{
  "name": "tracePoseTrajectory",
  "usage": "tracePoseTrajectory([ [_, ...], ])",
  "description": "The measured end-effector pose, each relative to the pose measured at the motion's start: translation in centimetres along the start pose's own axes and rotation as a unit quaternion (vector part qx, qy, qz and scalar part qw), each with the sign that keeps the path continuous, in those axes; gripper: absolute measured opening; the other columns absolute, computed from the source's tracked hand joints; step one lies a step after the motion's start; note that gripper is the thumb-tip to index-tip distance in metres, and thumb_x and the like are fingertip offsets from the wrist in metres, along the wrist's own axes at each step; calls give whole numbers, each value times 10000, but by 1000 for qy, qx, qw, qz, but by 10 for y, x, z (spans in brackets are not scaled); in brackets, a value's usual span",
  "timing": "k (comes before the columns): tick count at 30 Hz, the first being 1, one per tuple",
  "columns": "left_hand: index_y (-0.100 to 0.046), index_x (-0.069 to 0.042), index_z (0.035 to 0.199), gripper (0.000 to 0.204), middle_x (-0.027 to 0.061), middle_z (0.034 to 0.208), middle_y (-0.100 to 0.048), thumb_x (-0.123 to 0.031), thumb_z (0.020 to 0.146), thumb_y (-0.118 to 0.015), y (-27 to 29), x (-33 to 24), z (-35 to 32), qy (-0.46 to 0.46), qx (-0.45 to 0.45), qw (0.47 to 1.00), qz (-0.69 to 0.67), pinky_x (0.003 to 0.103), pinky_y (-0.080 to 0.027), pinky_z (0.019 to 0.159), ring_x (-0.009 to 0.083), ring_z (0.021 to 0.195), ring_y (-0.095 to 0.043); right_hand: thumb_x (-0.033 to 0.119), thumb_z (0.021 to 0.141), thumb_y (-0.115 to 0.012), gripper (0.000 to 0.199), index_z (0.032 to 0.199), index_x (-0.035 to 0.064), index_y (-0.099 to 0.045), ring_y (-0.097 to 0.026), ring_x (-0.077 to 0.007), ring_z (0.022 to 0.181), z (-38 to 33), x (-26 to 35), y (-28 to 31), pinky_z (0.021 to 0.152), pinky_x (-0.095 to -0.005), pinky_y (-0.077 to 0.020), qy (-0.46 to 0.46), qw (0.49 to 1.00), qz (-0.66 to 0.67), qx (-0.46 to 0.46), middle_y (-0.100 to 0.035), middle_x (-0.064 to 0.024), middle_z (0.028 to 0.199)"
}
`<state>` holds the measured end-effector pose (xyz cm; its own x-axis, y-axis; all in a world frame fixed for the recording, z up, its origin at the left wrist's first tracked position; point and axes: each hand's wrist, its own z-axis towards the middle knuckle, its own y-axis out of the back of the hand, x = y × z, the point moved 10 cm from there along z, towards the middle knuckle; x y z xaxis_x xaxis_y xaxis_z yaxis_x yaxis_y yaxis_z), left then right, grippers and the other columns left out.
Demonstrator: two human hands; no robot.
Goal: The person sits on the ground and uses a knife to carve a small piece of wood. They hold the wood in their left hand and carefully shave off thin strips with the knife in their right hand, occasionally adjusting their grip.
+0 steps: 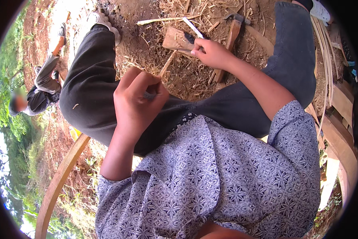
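Observation:
My left hand (141, 95) is closed around a thin, pale wooden stick (169, 63), whose tapered length sticks out past the fingers toward the ground ahead. My right hand (212, 53) is closed on what looks like a knife; its narrow dark blade (179, 49) points left, close to the far end of the stick. Whether blade and stick touch, I cannot tell. The knife's handle is mostly hidden in my fingers. Just beyond the blade lies a flat wooden block (174, 36) on the ground, with a white strip (193, 28) near it.
A hammer-like tool with a metal head (236, 17) lies beyond my right hand. Wood shavings (214, 10) cover the dirt. Long thin strips (325, 51) and planks (340, 135) lie at right. A curved-looking beam (61, 183) stands at left; another person (45, 85) sits farther off.

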<state>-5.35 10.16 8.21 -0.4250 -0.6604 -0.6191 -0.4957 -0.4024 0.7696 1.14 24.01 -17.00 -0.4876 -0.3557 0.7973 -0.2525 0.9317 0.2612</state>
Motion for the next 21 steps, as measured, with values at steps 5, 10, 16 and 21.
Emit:
tracePoseTrajectory([
  [5,-683,19,833,104,65,784,-622,66,773,-754,6,9,1,27,-21,999,-2,265,-545,621,146,691,-711,278,1014,-673,221,1002,62,-634,-521,-103,611,-13,40,-4,582,-331,-416,22,998,56,27,-605,-29,697],
  [10,-687,6,827,104,80,767,-637,47,766,-760,6,20,-2,82,-29,995,-40,279,-542,626,166,680,-691,254,1032,-658,201,1019,55,-629,-494,-73,613,-13,34,-14,570,-305,-400,63,992,105,1,-593,-7,687],
  [16,-676,19,821,96,70,778,-640,55,778,-754,2,18,-8,75,-19,996,-34,268,-553,636,146,685,-706,253,1030,-674,222,996,44,-609,-524,-70,682,-31,70,-16,612,-283,-431,92,984,144,42,-629,-16,777],
  [21,-664,25,820,104,69,810,-649,64,780,-750,8,27,-7,91,-34,994,-40,262,-564,629,144,690,-721,264,1030,-677,214,1021,57,-624,-575,-82,746,-29,81,-19,659,-287,-464,90,983,160,29,-647,-29,834],
])
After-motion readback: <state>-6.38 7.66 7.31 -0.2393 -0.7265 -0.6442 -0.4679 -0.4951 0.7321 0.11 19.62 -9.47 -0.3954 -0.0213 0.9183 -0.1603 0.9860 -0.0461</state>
